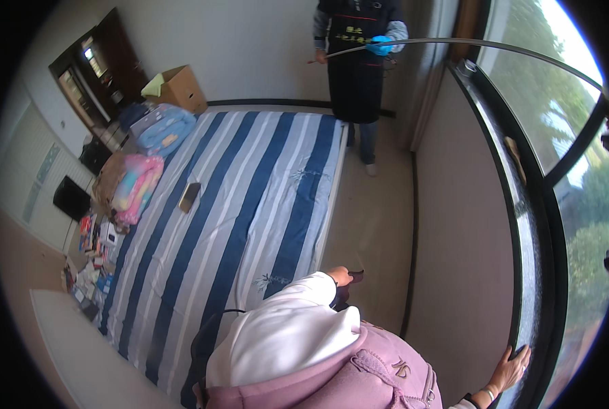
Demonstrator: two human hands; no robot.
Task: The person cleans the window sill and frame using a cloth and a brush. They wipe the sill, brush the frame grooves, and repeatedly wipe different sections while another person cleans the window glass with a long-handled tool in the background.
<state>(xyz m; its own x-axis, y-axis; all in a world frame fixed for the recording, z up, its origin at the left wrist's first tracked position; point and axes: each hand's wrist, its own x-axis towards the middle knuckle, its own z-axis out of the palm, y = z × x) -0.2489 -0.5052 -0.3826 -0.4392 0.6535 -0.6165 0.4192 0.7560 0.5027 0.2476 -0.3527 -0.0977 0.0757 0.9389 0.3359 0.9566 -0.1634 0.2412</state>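
Striped bed [250, 184], pale floor [369, 211], left hand [338, 275] around dark item [357, 276], right hand [509, 370] flat on windowsill [525, 279]

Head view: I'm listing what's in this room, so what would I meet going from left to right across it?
Black rectangular panel, pink-and-blue folded fabric blanket, dark rectangular phone, the person's bare left hand holding a dark reddish object, their bare right hand.

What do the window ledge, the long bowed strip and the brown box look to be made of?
Window ledge: possibly polished stone or metal, grey with glossy highlights. Strip: perhaps flexible metal or plastic, smooth, grey, curving evenly. Box: likely matt cardboard, brown with raised flap.
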